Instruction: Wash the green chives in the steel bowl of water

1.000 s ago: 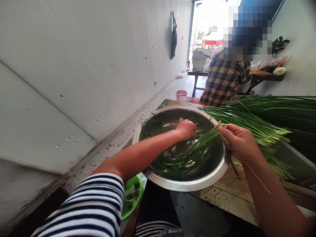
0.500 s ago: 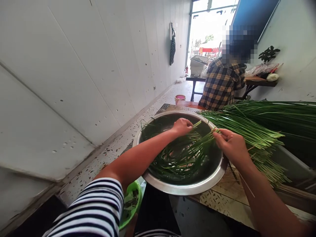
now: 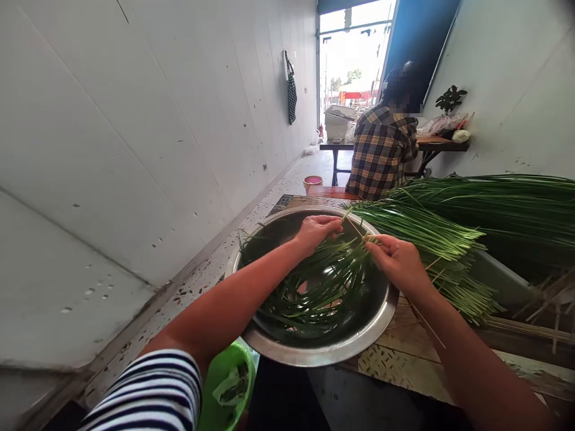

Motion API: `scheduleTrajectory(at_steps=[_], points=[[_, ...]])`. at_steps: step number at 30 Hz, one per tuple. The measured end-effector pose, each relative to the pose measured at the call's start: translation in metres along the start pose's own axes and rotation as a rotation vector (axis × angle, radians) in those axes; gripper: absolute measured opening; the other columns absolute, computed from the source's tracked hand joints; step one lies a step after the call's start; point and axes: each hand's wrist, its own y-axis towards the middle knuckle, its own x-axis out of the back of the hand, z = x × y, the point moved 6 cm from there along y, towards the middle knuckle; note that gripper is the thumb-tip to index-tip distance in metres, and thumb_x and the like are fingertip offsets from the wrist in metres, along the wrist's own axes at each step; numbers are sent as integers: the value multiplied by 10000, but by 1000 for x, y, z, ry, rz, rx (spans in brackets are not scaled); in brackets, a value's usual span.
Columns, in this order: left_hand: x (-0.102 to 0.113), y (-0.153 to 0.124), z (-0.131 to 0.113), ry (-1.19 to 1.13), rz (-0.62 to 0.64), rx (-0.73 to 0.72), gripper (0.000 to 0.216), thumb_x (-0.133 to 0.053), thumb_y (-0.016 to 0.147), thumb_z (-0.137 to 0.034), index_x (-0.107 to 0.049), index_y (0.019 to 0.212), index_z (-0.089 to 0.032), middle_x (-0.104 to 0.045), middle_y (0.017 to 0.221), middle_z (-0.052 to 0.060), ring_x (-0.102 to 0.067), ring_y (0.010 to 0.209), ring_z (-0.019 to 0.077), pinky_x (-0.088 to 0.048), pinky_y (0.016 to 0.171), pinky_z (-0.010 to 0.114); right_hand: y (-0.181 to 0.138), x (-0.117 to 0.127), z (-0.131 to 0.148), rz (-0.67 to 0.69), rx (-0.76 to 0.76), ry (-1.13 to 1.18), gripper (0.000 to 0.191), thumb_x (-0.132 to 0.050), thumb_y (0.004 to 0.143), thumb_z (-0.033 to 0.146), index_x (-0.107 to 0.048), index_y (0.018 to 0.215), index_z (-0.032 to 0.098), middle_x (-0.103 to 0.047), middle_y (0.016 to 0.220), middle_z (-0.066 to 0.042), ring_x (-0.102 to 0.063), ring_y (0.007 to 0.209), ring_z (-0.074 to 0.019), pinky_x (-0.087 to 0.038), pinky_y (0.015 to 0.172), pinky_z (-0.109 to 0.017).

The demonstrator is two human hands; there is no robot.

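Long green chives [image 3: 314, 302] lie in a wide metal basin [image 3: 314, 357], their pale stem ends gathered toward my right hand. My left hand [image 3: 317, 232] is closed over the basin, pinching a few chive stems [image 3: 347, 213] by the tip of a thin bamboo skewer [image 3: 356, 227]. My right hand [image 3: 398, 258] is closed at the basin's right rim, on the skewer and the bunched stems. The skewer's other end shows below that palm. Fingers hide the place where stems and skewer meet.
Right of the basin, neat chive bundles [image 3: 440, 239] lie on a worn wooden table [image 3: 399, 359], beside loose sticks [image 3: 554, 299]. A green bin [image 3: 224, 383] stands below left. Ahead, a person in a plaid shirt [image 3: 381, 149] sits with their back to me.
The view has turned right. My left hand has brought its chive stems to the skewer tip, which now shows between the hands. My right hand keeps its grip.
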Motion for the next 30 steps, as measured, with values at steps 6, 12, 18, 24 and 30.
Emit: scheduleTrajectory(at_steps=[6,12,18,24,30], points=[[-2,1,0,-76,6,17,252,-780,626,-241,-720,834,-112,-650,626,14,-524,558,58,-411,573,208,0,0,0,24,-3,13,443,-584,743,476,-682,947,95,-618,623,-20,-428,474,-84,-281,423,-212],[-4,-2,-1,-65,26,27,213,-751,665,-227,-722,845,-118,-634,621,-2,-502,549,47,-399,577,209,-1,2,1,16,9,-49,405,-570,772,447,-688,950,103,-627,613,-16,-434,476,-84,-296,431,-209],[-4,-1,-1,-46,42,15,245,-745,670,-240,-722,877,-110,-628,633,2,-499,556,47,-384,553,199,0,1,-1,15,4,-27,400,-584,773,456,-692,944,111,-647,641,-28,-470,486,-101,-312,424,-213],[-2,-1,-1,-41,49,12,294,-752,660,-276,-723,902,-111,-617,629,-1,-465,514,37,-353,516,200,0,3,0,0,4,-41,380,-595,770,446,-709,945,129,-658,617,-31,-549,527,-144,-390,459,-235],[-3,-1,-2,-42,57,11,288,-738,678,-265,-714,913,-100,-609,627,-3,-459,500,28,-331,492,186,-1,3,1,4,12,-40,383,-591,773,448,-704,950,127,-651,623,-28,-524,512,-133,-358,447,-232]])
